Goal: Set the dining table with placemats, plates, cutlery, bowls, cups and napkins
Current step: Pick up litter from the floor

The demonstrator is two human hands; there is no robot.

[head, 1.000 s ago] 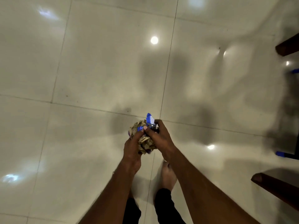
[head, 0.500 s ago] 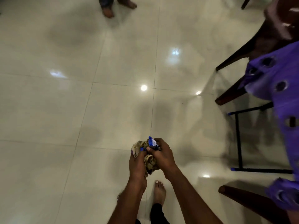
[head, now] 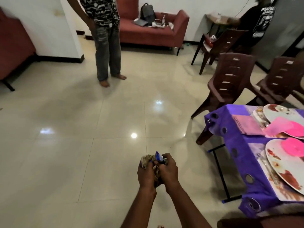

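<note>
My left hand [head: 146, 176] and my right hand [head: 169, 171] are pressed together low in the middle of the head view, both closed around a crumpled brown wad of paper with a blue wrapper [head: 153, 161] sticking out on top. At the right stands the dining table under a purple cloth [head: 230, 142]. On it lie white plates [head: 283, 163] with red food stains, pink napkins [head: 281, 127] and a folded mauve placemat [head: 246, 125]. The hands are left of the table, over the floor.
Brown plastic chairs [head: 228, 84] stand behind the table. A person in jeans [head: 107, 46] stands on the tiled floor ahead. A red sofa [head: 151, 32] with a backpack lines the far wall. Another person [head: 259, 22] is at the back right. A chair edge [head: 238, 222] shows bottom right.
The view has swung upward from the floor to the room, bringing the table, chairs and people into sight. Both hands keep the same hold on the crumpled wad.
</note>
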